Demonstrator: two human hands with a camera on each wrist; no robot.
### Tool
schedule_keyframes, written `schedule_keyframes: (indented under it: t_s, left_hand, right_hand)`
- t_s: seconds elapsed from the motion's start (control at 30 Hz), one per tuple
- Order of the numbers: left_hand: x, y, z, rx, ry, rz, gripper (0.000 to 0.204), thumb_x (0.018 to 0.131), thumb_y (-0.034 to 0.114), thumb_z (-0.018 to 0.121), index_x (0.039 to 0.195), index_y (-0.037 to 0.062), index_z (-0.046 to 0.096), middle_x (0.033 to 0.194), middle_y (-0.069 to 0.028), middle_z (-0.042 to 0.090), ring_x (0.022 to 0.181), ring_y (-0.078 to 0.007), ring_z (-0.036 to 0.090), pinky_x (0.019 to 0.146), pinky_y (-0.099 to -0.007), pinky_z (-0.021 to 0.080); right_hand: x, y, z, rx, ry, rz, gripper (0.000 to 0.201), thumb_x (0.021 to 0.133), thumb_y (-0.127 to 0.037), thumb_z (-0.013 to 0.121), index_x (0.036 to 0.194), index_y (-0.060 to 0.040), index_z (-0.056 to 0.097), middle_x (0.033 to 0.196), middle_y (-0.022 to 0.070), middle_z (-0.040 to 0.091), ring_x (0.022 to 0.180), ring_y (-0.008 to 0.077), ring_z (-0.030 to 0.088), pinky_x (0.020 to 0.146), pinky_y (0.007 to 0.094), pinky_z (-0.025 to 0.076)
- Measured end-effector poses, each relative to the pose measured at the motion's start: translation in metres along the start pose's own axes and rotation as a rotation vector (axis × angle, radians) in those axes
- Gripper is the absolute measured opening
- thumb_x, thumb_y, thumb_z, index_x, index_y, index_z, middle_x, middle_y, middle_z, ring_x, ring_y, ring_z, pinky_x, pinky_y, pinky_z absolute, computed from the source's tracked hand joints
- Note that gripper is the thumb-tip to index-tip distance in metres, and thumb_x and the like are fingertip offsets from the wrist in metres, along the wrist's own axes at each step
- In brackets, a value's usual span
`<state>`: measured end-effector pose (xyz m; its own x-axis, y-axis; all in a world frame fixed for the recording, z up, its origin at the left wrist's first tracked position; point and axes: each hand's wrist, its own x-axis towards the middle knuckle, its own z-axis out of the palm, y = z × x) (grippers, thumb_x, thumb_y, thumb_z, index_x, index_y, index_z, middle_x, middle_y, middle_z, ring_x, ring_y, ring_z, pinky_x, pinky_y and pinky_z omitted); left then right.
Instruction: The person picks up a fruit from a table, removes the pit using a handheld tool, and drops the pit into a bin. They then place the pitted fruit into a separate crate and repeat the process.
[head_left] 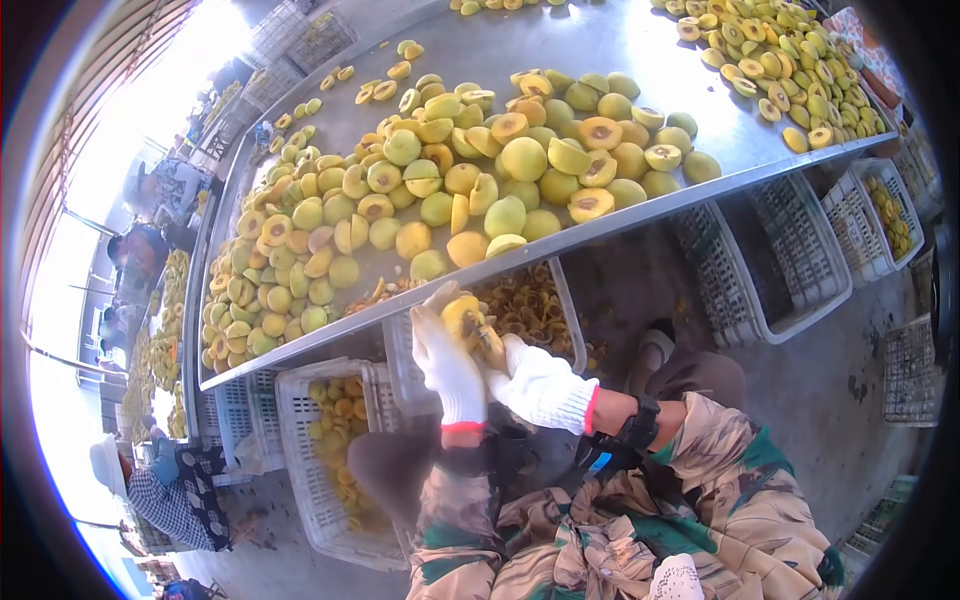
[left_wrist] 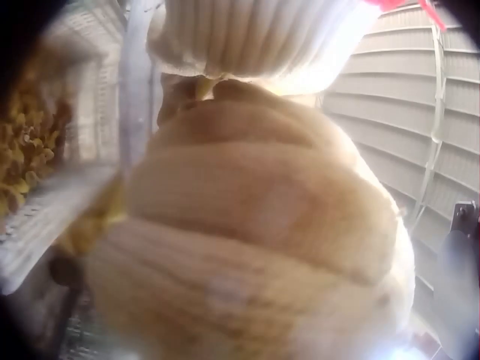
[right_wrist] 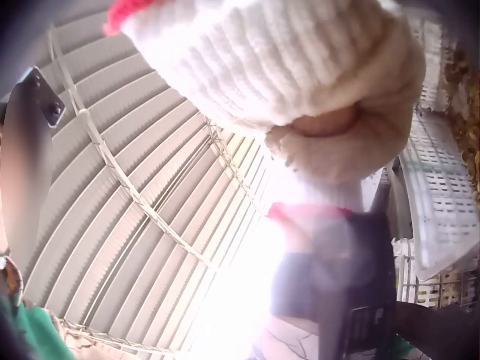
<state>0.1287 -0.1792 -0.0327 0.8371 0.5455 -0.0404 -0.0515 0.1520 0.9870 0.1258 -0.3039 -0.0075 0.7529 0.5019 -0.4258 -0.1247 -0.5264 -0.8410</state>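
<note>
In the head view, the left hand [head_left: 445, 365], in a white glove with a red cuff, grips a yellow fruit [head_left: 462, 317] below the table's edge. Close beside it the right hand [head_left: 540, 385], also gloved, has its fingers curled at the fruit's right side, around something small and brownish that is too unclear to name. The left wrist view is filled by the left glove [left_wrist: 255, 217], its fingers bent. In the right wrist view the right glove [right_wrist: 285, 75] hides what its fingers hold.
A metal table [head_left: 640, 210] bears heaps of whole and halved fruit [head_left: 525, 158]. Beneath its edge stand a crate of cut pieces [head_left: 570, 320], a crate of fruit [head_left: 300, 480] and a white crate [head_left: 790, 325]. Other people [head_left: 165, 500] sit at the left.
</note>
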Motion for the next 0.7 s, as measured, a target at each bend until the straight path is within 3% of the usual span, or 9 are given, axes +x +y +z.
schedule_keyframes:
  t_s: [0.1,0.2,0.27,0.37,0.47,0.57,0.67,0.7]
  left_hand:
    - [-0.004,-0.009,0.006,0.212,0.048,0.263,0.05,0.105,0.041,0.035,0.118,-0.0018,0.059,0.112,-0.0134,0.063,0.094,-0.0208,0.063,0.082,-0.0308,0.052]
    - [0.002,-0.011,0.0,0.091,-0.028,0.138,0.052,0.106,0.042,0.033,0.119,-0.0015,0.059,0.109,-0.0146,0.064,0.092,-0.0227,0.064,0.079,-0.0321,0.053]
    - [0.002,-0.001,-0.001,-0.046,-0.044,-0.027,0.054,0.105,0.044,0.031,0.116,-0.0013,0.057,0.098,-0.0163,0.064,0.079,-0.0244,0.064,0.071,-0.0364,0.055]
    - [0.005,0.004,-0.004,-0.176,-0.083,-0.181,0.056,0.105,0.047,0.029,0.115,-0.0014,0.056,0.092,-0.0176,0.064,0.072,-0.0263,0.064,0.067,-0.0396,0.056]
    - [0.006,0.007,-0.006,-0.202,-0.136,-0.275,0.061,0.104,0.049,0.027,0.112,-0.0024,0.059,0.089,-0.0184,0.064,0.07,-0.028,0.064,0.067,-0.0406,0.057]
    - [0.005,0.009,-0.006,-0.211,-0.134,-0.337,0.063,0.105,0.048,0.025,0.109,-0.0041,0.061,0.086,-0.0178,0.065,0.072,-0.0284,0.064,0.066,-0.0405,0.056]
    - [0.008,0.003,-0.014,-0.273,-0.212,-0.308,0.065,0.104,0.052,0.028,0.11,-0.0039,0.061,0.088,-0.0176,0.065,0.074,-0.0281,0.065,0.067,-0.0404,0.056]
    - [0.011,0.003,-0.016,-0.258,-0.227,-0.354,0.065,0.103,0.053,0.03,0.11,-0.0037,0.061,0.088,-0.0175,0.065,0.074,-0.0282,0.065,0.068,-0.0403,0.056]
  right_hand:
    - [-0.001,0.0,0.001,-0.013,0.011,0.024,0.042,0.091,-0.034,0.055,0.117,-0.0024,0.051,0.105,0.0248,0.065,0.101,0.0424,0.063,0.087,0.0459,0.05]
    - [-0.003,0.003,0.001,0.069,-0.01,0.01,0.041,0.091,-0.035,0.055,0.117,-0.0027,0.053,0.105,0.0246,0.065,0.101,0.0424,0.063,0.086,0.0459,0.051]
    - [-0.001,0.01,-0.003,0.174,-0.104,-0.02,0.042,0.091,-0.036,0.054,0.116,-0.0024,0.053,0.105,0.0246,0.065,0.101,0.0426,0.063,0.086,0.0462,0.05]
    - [-0.009,-0.002,-0.018,0.372,-0.284,0.115,0.044,0.092,-0.037,0.054,0.118,-0.0019,0.054,0.105,0.0244,0.065,0.099,0.0427,0.063,0.085,0.0457,0.051]
    - [0.003,0.018,0.004,-0.068,0.001,-0.127,0.046,0.092,-0.037,0.053,0.121,-0.0011,0.052,0.1,0.0216,0.067,0.091,0.0383,0.066,0.081,0.0428,0.052]
    - [-0.001,0.011,0.004,-0.124,0.009,-0.073,0.048,0.092,-0.037,0.053,0.123,-0.0002,0.05,0.098,0.0206,0.067,0.089,0.037,0.066,0.08,0.0416,0.053]
    - [-0.003,0.009,-0.009,0.083,-0.216,-0.012,0.048,0.092,-0.036,0.053,0.124,-0.0004,0.049,0.103,0.0227,0.067,0.095,0.0401,0.065,0.082,0.0435,0.052]
    - [-0.002,0.01,-0.01,0.086,-0.216,0.002,0.048,0.092,-0.036,0.053,0.124,-0.0006,0.05,0.103,0.023,0.066,0.095,0.0404,0.065,0.082,0.0437,0.052]
